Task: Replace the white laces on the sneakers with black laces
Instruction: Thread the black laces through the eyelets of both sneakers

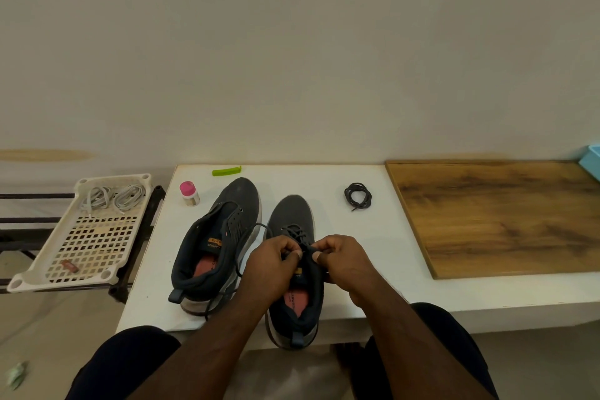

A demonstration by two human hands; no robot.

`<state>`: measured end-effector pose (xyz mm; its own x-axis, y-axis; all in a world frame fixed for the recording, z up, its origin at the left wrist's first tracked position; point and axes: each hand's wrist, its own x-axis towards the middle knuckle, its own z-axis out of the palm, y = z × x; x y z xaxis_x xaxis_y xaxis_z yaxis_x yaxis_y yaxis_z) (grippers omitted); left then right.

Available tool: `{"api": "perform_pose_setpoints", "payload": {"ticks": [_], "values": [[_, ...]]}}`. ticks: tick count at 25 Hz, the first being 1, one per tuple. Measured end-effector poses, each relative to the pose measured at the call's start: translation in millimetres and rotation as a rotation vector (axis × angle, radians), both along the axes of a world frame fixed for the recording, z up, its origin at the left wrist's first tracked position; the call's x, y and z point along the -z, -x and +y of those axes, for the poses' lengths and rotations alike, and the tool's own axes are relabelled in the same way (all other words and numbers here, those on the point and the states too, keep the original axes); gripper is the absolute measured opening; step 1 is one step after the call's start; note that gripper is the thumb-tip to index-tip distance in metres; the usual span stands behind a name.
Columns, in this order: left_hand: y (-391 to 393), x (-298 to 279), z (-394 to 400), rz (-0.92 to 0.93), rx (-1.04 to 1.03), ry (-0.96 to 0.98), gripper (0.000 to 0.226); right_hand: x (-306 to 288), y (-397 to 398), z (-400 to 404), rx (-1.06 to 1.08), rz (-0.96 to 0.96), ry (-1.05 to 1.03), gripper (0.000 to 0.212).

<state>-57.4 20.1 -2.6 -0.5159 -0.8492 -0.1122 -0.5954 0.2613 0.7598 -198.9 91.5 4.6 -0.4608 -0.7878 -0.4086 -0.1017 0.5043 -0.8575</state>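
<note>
Two dark grey sneakers stand on the white table (pixel 324 178). The left sneaker (pixel 224 230) has no lace in its eyelets. The right sneaker (pixel 293 214) carries a black lace (pixel 292 230) threaded through its lower eyelets. My left hand (pixel 271 265) and my right hand (pixel 344 261) meet over its tongue, each pinching the black lace near the upper eyelets. A loose end of that lace trails left and down across the left sneaker. A second black lace (pixel 357 195) lies coiled at the table's back right. Two white laces (pixel 113 197) lie in a white plastic tray (pixel 65 265).
The tray rests on a black rack left of the table. A small bottle with a pink cap (pixel 189 193) and a green clip (pixel 226 170) sit behind the left sneaker. A wooden board (pixel 500 214) covers the table's right part. A blue box corner (pixel 592 161) shows far right.
</note>
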Motion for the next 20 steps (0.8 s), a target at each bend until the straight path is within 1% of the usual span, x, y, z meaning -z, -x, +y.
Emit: {"api": "perform_pose_setpoints", "payload": {"ticks": [2, 5, 11, 14, 15, 16, 20], "values": [[0.5, 1.3, 0.6, 0.028, -0.024, -0.026, 0.01, -1.6, -0.3, 0.6, 0.007, -0.036, 0.0, 0.012], [2.2, 0.1, 2.8, 0.021, -0.055, -0.008, 0.011, -0.9, 0.7, 0.2, 0.006, -0.061, 0.005, 0.013], [3.2, -1.8, 5.1, 0.023, -0.077, 0.0, 0.011, -1.4, 1.5, 1.0, -0.019, -0.068, 0.032, 0.012], [2.2, -1.6, 1.9, 0.015, -0.066, -0.033, 0.014, -7.9, 5.7, 3.6, -0.034, -0.157, 0.033, 0.021], [2.2, -1.8, 1.6, 0.012, -0.065, -0.045, 0.014, -8.3, 6.4, 4.4, -0.051, -0.155, 0.039, 0.021], [2.2, -1.9, 1.4, 0.011, -0.065, -0.053, 0.014, -6.3, 7.1, 4.5, -0.07, -0.103, 0.05, 0.019], [2.8, -2.3, 1.7, 0.02, -0.058, -0.074, 0.013, 1.2, 4.0, 0.6, -0.14, 0.278, 0.043, 0.015]]}}
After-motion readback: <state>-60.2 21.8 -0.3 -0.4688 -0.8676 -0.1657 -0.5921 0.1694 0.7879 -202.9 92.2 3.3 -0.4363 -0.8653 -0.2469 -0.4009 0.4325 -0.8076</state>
